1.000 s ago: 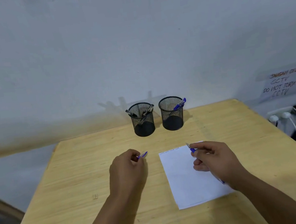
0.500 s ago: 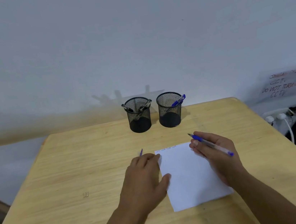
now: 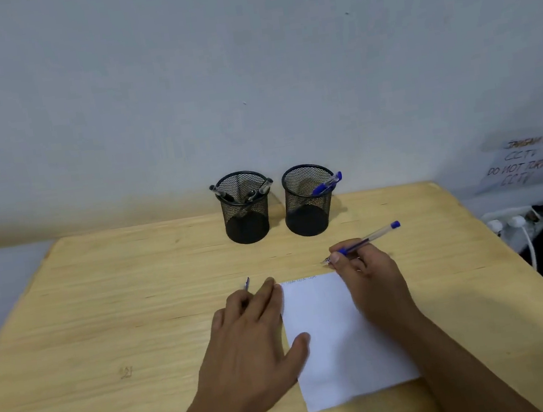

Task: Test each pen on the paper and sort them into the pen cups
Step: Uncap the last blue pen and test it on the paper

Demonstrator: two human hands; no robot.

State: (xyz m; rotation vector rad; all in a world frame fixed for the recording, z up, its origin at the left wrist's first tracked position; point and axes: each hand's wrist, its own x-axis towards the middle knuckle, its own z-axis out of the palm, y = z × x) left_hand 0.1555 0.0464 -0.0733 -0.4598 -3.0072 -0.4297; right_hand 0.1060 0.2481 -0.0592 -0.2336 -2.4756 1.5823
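A white sheet of paper [image 3: 335, 335] lies on the wooden table [image 3: 104, 314], with faint scribbles along its top edge. My right hand [image 3: 373, 282] holds a clear pen with blue ends [image 3: 371, 237], tip pointing left, just above the paper's top right corner. My left hand [image 3: 255, 332] rests flat on the paper's left edge, a blue pen cap [image 3: 246, 283] sticking out between its fingers. Two black mesh cups stand at the back: the left cup [image 3: 245, 209] holds black pens, the right cup [image 3: 307, 202] holds a blue pen [image 3: 327, 183].
A grey wall rises right behind the cups. At the right, beyond the table edge, are a taped paper sign [image 3: 530, 161] and white plugs with a cable [image 3: 522, 231].
My left hand moved right and flattened onto the paper's left edge. My right hand turned the pen so its tip points left, near the paper's top right corner. The camera tilted.
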